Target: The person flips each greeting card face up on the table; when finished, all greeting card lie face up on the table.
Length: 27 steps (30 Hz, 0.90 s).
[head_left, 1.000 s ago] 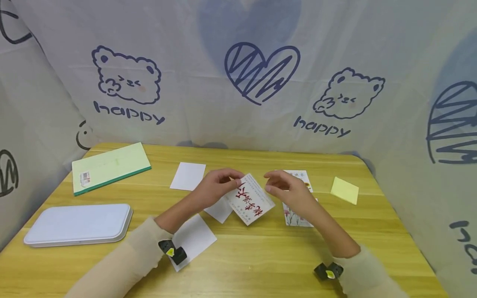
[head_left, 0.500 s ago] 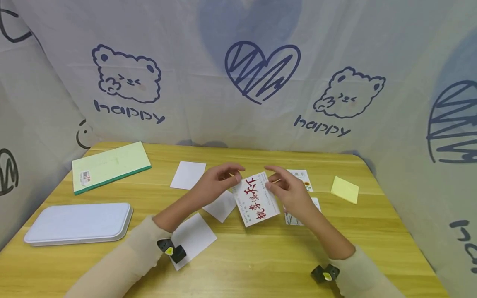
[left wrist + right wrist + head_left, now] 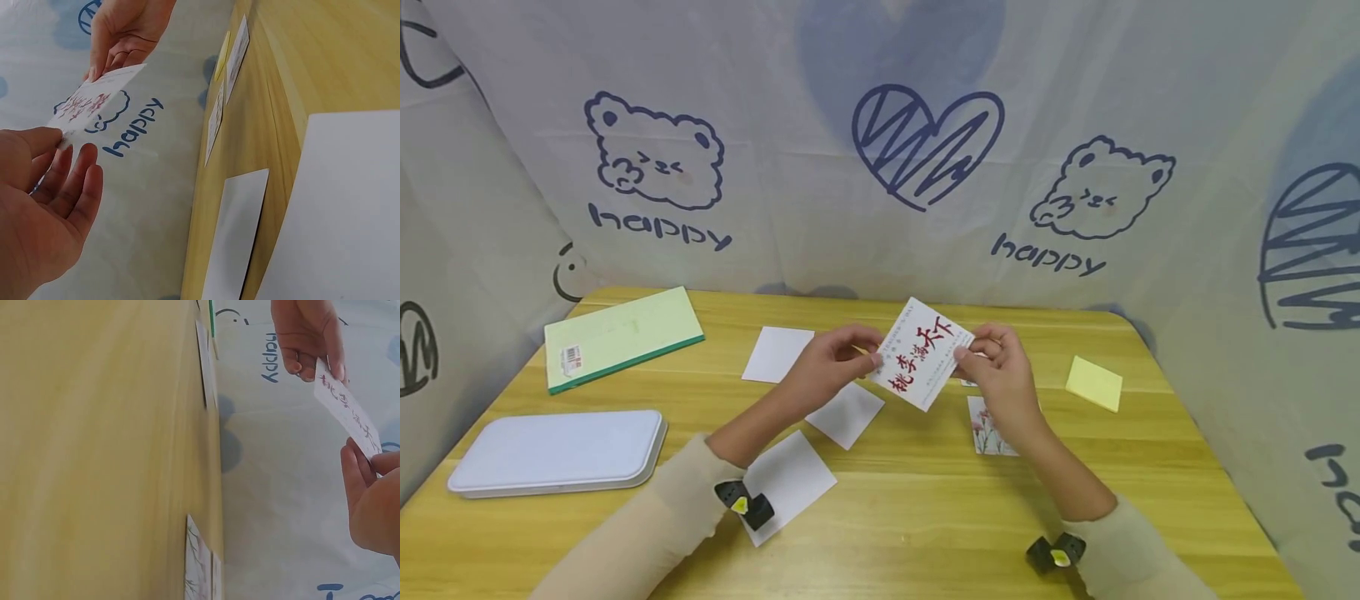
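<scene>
Both hands hold a white card (image 3: 924,353) with large red Chinese characters, raised above the table and tilted. My left hand (image 3: 832,367) pinches its left corner between thumb and fingers; in the left wrist view the other fingers of the left hand (image 3: 50,206) curve loosely below the card (image 3: 94,100). At the opposite corner my right hand (image 3: 1006,377) pinches it, thumb on the printed face. The right wrist view shows the same card (image 3: 349,412) stretched between the two hands, the right hand (image 3: 378,509) at its near end.
Blank white cards (image 3: 777,354) lie left of centre on the wooden table (image 3: 910,533). A flower-printed card (image 3: 990,427) lies under the right hand, with another partly hidden behind it. Yellow sticky notes (image 3: 1093,383), a white case (image 3: 557,452) and a pale green book (image 3: 625,337) stand farther out.
The card has risen and turned so its text slants up to the right. My right hand, apart from it a second ago, has come to grip its right corner.
</scene>
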Each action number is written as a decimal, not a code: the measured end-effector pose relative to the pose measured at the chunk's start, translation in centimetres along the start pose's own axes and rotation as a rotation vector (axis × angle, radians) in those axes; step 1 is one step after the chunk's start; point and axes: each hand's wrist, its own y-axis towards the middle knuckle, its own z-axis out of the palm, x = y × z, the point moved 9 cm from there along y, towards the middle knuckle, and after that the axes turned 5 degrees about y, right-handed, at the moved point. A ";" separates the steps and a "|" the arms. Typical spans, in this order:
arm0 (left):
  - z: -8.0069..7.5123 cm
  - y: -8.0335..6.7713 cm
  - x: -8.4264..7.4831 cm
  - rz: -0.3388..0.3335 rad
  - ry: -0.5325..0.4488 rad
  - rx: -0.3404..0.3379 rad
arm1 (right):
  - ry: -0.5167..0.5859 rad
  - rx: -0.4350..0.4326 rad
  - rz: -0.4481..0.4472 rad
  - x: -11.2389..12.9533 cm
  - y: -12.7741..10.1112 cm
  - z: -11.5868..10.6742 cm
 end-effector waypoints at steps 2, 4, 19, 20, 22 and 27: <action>-0.1 -0.1 0.0 -0.012 0.025 0.001 | 0.005 0.019 0.010 -0.2 0.0 0.3; -0.2 -0.2 0.1 -0.033 0.047 0.000 | -0.037 0.046 0.016 -0.2 0.0 0.4; 0.3 -0.4 0.3 -0.087 0.166 0.158 | -0.479 0.232 -0.034 -0.1 -0.7 1.8; 0.3 -0.3 0.4 -0.093 0.161 0.158 | -0.473 0.216 -0.035 -0.1 -0.6 1.5; 0.1 0.0 0.7 -0.101 0.146 0.157 | -0.470 0.185 -0.038 0.0 -0.2 0.9; 0.2 2.1 1.5 -0.104 0.118 0.157 | -0.528 0.146 -0.026 -0.7 2.1 -0.4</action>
